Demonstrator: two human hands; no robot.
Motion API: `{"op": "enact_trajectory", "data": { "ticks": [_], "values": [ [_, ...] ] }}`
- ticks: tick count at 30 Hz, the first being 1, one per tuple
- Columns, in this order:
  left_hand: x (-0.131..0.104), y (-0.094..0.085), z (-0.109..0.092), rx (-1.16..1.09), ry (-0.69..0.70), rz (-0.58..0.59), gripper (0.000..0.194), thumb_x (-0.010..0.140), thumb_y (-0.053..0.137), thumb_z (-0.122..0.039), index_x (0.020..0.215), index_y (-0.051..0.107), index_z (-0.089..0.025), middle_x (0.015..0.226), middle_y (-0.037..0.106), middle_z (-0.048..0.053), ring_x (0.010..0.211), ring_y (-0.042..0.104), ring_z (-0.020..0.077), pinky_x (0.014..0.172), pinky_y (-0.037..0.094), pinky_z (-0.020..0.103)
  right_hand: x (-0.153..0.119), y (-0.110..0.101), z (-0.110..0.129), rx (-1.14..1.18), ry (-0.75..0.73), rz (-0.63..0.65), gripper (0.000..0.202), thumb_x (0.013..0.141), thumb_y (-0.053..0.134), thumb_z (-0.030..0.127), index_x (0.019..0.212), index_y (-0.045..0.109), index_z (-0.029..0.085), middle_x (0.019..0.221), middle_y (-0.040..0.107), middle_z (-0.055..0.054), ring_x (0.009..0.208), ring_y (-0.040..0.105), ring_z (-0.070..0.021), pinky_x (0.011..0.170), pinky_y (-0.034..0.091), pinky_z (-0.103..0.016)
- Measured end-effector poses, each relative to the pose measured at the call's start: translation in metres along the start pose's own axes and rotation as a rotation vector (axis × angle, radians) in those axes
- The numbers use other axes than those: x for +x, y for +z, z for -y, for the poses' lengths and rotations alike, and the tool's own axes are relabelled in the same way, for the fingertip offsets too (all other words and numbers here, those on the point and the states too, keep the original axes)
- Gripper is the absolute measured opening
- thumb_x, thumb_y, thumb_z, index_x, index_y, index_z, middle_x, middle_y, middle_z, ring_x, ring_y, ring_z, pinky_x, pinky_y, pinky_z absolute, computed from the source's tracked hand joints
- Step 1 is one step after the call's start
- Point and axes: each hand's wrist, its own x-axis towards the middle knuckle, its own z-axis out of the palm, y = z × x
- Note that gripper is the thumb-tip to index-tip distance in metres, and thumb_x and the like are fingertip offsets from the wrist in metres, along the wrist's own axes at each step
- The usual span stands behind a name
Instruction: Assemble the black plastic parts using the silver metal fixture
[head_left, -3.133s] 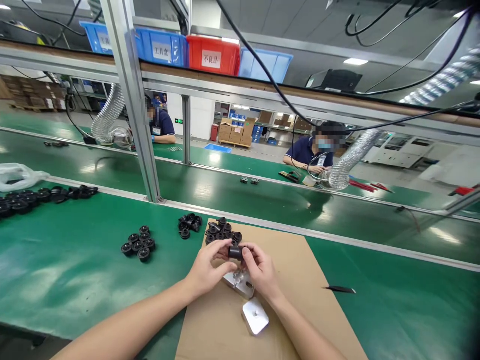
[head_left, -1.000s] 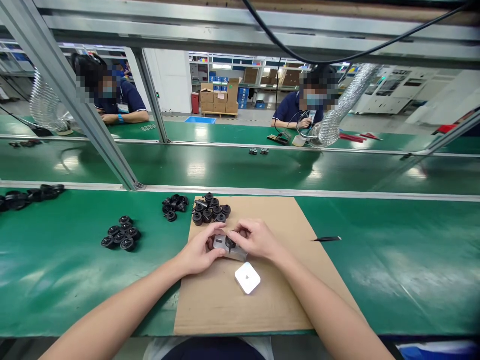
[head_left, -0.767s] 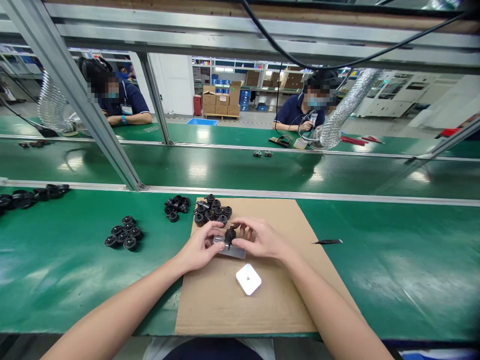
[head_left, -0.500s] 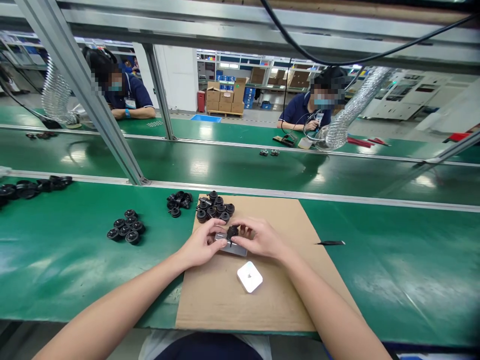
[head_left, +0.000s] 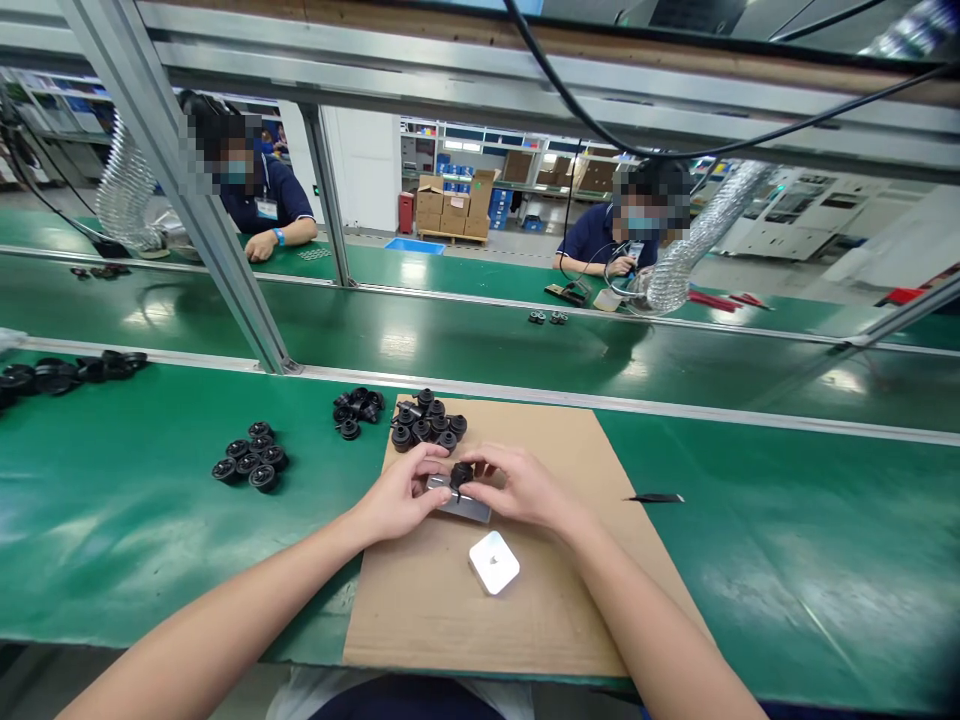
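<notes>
My left hand (head_left: 401,496) is closed around the left end of a grey metal block (head_left: 469,509), its thumb on the near edge. On top of the block sits a small black round part (head_left: 460,475) with a short stem pointing down toward me. My right hand (head_left: 519,487) pinches this part from the right, thumb in front and fingers behind. Both hands rest over a brown cardboard sheet (head_left: 555,620). Just nearer to me lies a white square box with rounded corners (head_left: 494,562). Behind my left fingers stands a cluster of similar black parts (head_left: 427,420).
More black parts (head_left: 251,456) lie in groups on the green table (head_left: 787,560) to the left. A thin black tool (head_left: 656,498) lies at the cardboard's right edge. Metal frame posts (head_left: 187,190) rise beyond. Two co-workers sit across, near foil ducts (head_left: 671,280).
The camera view has tilted and shifted slightly. My hands keep nearly the same hold on the block and the black part. The co-worker at the left has lowered a hand toward the table.
</notes>
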Motion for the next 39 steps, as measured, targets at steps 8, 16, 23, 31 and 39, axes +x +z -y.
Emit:
{"op": "enact_trajectory", "data": {
  "ticks": [8, 16, 23, 31, 39],
  "values": [
    [-0.001, -0.014, 0.005, 0.224, 0.083, 0.059, 0.062, 0.085, 0.076, -0.023, 0.141, 0.050, -0.027, 0.136, 0.066, 0.007, 0.082, 0.065, 0.0172, 0.073, 0.052, 0.031, -0.024, -0.016, 0.052, -0.363, 0.336, 0.398, 0.052, 0.069, 0.085, 0.068, 0.081, 0.066, 0.021, 0.070, 0.065, -0.001, 0.060, 0.054, -0.0176, 0.055, 0.029, -0.030],
    [-0.001, -0.017, 0.001, 0.277, 0.100, 0.075, 0.061, 0.081, 0.076, -0.016, 0.137, 0.056, -0.029, 0.131, 0.067, 0.002, 0.100, 0.064, 0.0226, 0.090, 0.050, 0.034, -0.028, -0.022, 0.025, -0.476, 0.564, 0.351, 0.035, 0.069, 0.072, 0.023, 0.104, 0.067, 0.021, 0.096, 0.073, -0.007, 0.083, 0.066, -0.0259, 0.065, 0.040, -0.032],
    [-0.004, -0.017, 0.003, 0.338, 0.075, 0.063, 0.058, 0.082, 0.075, -0.019, 0.137, 0.057, -0.029, 0.132, 0.065, 0.004, 0.109, 0.063, 0.0256, 0.094, 0.049, 0.036, -0.016, -0.043, -0.026, -0.324, 0.482, 0.133, 0.046, 0.085, 0.071, 0.036, 0.128, 0.063, 0.022, 0.128, 0.068, -0.012, 0.116, 0.063, -0.0297, 0.095, 0.047, -0.038],
    [0.000, -0.013, 0.017, 0.328, 0.091, 0.056, 0.060, 0.083, 0.072, -0.018, 0.139, 0.055, -0.029, 0.135, 0.063, 0.005, 0.101, 0.064, 0.0226, 0.086, 0.050, 0.034, -0.016, -0.050, -0.030, -0.275, 0.439, 0.055, 0.031, 0.076, 0.078, 0.032, 0.103, 0.069, 0.021, 0.098, 0.070, -0.004, 0.085, 0.062, -0.0220, 0.071, 0.044, -0.031],
    [0.001, -0.010, 0.014, 0.284, 0.105, 0.033, 0.065, 0.078, 0.077, -0.018, 0.139, 0.055, -0.027, 0.129, 0.065, 0.005, 0.094, 0.063, 0.0211, 0.083, 0.050, 0.032, -0.009, -0.013, -0.011, 0.018, 0.031, -0.196, 0.049, 0.089, 0.070, 0.027, 0.136, 0.056, 0.024, 0.123, 0.066, -0.011, 0.098, 0.065, -0.0231, 0.082, 0.056, -0.035]
  ]
}}
